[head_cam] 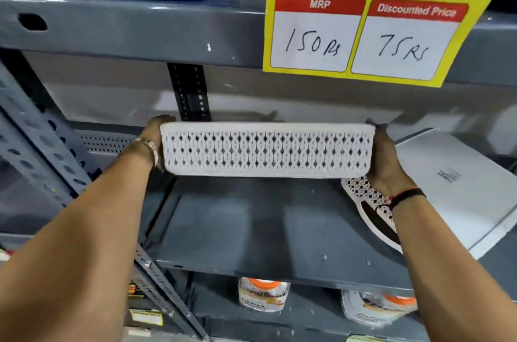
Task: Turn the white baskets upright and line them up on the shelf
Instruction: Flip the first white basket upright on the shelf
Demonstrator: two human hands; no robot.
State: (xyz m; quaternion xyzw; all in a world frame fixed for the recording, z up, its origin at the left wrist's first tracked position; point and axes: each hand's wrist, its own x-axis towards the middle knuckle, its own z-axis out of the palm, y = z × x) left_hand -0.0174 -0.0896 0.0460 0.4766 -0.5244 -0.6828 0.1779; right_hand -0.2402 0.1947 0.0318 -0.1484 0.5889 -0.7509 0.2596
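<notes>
Basket (pixel 268 149) held above the grey shelf (pixel 265 230), rim up, long axis running nine to three o'clock. Left hand (pixel 152 143) clasps its nine o'clock end, right hand (pixel 384 158) its three o'clock end. Second basket (pixel 369 202) lies overturned at four o'clock.

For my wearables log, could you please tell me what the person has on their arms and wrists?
Both forearms are bare, with no sleeves in view. The left hand has a thin silver-coloured metal bangle at its wrist; the right hand has a narrow dark band with a reddish thread. No gloves.
</notes>
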